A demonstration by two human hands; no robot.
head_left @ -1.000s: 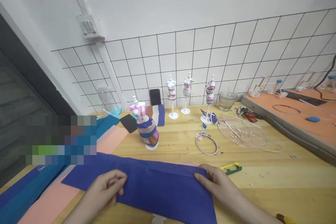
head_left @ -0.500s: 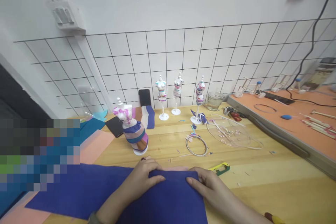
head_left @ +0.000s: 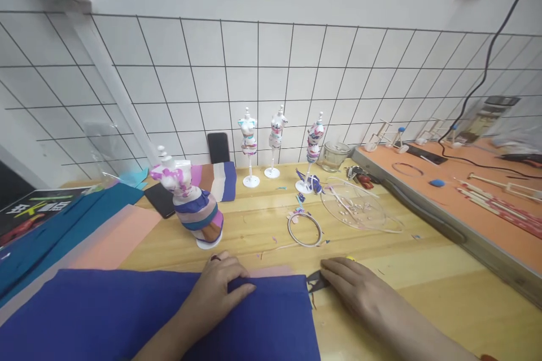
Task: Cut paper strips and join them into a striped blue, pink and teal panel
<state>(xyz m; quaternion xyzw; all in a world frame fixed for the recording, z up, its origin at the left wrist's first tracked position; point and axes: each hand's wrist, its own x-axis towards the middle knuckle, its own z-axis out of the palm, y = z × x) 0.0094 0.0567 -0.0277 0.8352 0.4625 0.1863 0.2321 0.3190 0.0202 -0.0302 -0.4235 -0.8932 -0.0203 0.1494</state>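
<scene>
A large dark blue sheet, perhaps paper or cloth, lies along the front of the wooden table. My left hand rests on its far edge, thumb spread from the fingers. Beside the sheet's right corner, my right hand is closed over a cutter. Only the cutter's dark front end and a bit of yellow show; that end points at the sheet's edge. Past my left hand stands a dress-form figure wrapped in coloured bands.
Three small dress forms on stands are at the back, near a phone and a glass jar. A metal ring lies mid-table. Teal sheets are at left; an orange mat is at right.
My right hand has left the sheet's corner and moved right, onto the cutter, which lay uncovered before. My left hand stays on the sheet. The view has shifted.
</scene>
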